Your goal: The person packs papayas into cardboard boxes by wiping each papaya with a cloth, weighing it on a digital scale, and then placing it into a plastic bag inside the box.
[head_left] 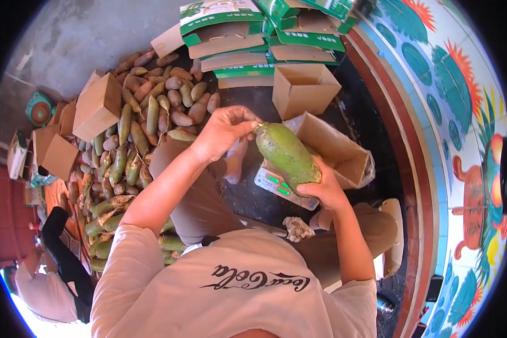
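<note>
A large green radish [287,153] is held up in front of me, tilted, over a scale [283,187] with green lit digits. My right hand [328,185] wraps round its lower right end. At its upper left end, my left hand [226,130] pinches the top, thumb and fingertips together. Behind the radish stands an open cardboard box [343,149] with a plastic liner, its inside partly hidden. A crumpled whitish wad [298,229] lies on the floor below the scale.
A big pile of green and reddish radishes [152,112] covers the left side. Green-and-white cartons [236,42] are stacked at the back, near an empty brown box [305,90]. Another person [53,281] is at the lower left. A painted wall [462,112] curves along the right.
</note>
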A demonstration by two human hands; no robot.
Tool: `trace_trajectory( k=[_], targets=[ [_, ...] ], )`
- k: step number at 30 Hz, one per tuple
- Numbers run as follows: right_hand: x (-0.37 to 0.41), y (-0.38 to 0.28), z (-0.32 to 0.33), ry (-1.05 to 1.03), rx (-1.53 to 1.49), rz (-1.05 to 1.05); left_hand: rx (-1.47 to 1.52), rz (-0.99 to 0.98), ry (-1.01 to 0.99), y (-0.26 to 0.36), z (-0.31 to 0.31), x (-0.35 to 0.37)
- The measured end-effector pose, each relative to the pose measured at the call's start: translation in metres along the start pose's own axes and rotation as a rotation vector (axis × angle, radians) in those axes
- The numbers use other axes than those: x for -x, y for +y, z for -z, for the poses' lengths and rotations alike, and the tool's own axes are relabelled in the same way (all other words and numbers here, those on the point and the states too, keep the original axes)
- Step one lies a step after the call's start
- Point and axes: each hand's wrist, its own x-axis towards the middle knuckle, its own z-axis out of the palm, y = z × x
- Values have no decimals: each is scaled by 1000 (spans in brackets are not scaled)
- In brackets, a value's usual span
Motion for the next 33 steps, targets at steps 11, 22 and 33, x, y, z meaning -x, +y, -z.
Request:
trace_trajectory(
  k=[11,22,33],
  targets=[
    [29,80,19,-217,-543,-286,-9,173,-122,-48,-12,26],
    [23,160,23,-337,-892,-643,-728,173,-300,-149,23,24],
    [-19,204,34,-372,-419,-860,-1730,250,-641,-140,-21,9]
  ],
)
